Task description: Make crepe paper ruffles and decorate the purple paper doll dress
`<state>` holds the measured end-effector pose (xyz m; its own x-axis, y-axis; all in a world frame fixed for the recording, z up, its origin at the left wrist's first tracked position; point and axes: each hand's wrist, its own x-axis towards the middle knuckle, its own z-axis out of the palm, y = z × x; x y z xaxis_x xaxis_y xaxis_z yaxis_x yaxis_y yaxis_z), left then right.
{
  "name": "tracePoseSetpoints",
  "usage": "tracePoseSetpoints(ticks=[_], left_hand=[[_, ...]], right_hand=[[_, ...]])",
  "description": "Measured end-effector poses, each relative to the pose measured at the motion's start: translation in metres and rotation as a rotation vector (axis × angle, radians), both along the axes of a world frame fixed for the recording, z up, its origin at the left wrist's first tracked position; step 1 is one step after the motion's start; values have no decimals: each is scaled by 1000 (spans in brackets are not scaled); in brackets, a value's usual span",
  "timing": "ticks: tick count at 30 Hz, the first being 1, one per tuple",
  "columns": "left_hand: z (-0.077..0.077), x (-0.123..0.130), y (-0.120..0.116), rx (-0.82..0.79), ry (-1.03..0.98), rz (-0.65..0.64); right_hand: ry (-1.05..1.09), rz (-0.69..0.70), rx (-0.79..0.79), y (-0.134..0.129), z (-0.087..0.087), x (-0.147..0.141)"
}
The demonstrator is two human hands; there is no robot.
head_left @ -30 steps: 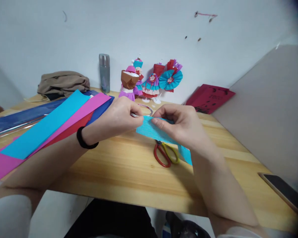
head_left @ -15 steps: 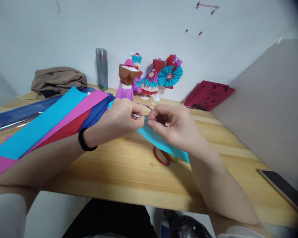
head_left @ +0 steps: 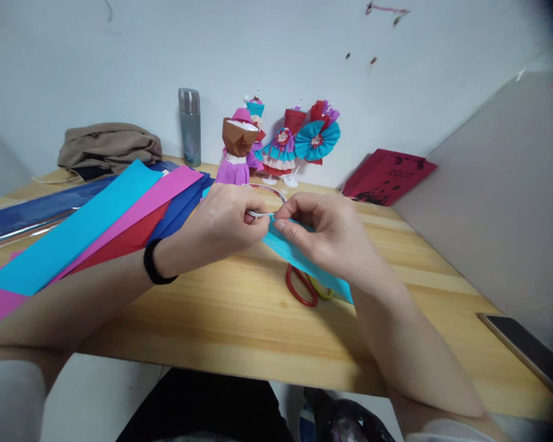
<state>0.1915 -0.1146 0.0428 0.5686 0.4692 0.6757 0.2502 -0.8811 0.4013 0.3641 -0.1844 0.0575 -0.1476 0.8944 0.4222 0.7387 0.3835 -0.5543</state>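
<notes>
Both hands meet above the middle of the table. My left hand (head_left: pixel 233 218) is closed in a pinch, with a thin white strip (head_left: pixel 259 214) coming out between its fingers toward the other hand. My right hand (head_left: pixel 329 233) pinches the end of a light-blue paper strip (head_left: pixel 306 263), which hangs down to the right beneath the palm. The fingertips of the two hands almost touch at the paper's edge. Under the paper lie scissors with a red handle loop (head_left: pixel 301 286) and a yellow part. Behind the hands is a round tape roll (head_left: pixel 270 188), partly hidden.
Coloured paper sheets (head_left: pixel 83 224) spread over the left side. At the back stand a bottle (head_left: pixel 190 127), paper dress figures (head_left: pixel 283 144) and a folded brown cloth (head_left: pixel 110 146). A dark red bag (head_left: pixel 387 177) leans at back right; a phone (head_left: pixel 525 347) lies at the right edge.
The hands stay pinched together with only a slight shift. The light-blue strip has moved a little to the right, and more of the scissors and the tape roll shows.
</notes>
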Motion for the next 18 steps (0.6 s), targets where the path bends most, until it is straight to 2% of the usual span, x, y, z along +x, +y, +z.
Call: tracePoseSetpoints(ticks=[8,18], left_hand=[[-1,0,1,-12,-9,-25],[-2,0,-1,50,-31,-19]], right_hand=[[3,-9,103,4,-5,-1],[88,-43,56,7,-8,-3]])
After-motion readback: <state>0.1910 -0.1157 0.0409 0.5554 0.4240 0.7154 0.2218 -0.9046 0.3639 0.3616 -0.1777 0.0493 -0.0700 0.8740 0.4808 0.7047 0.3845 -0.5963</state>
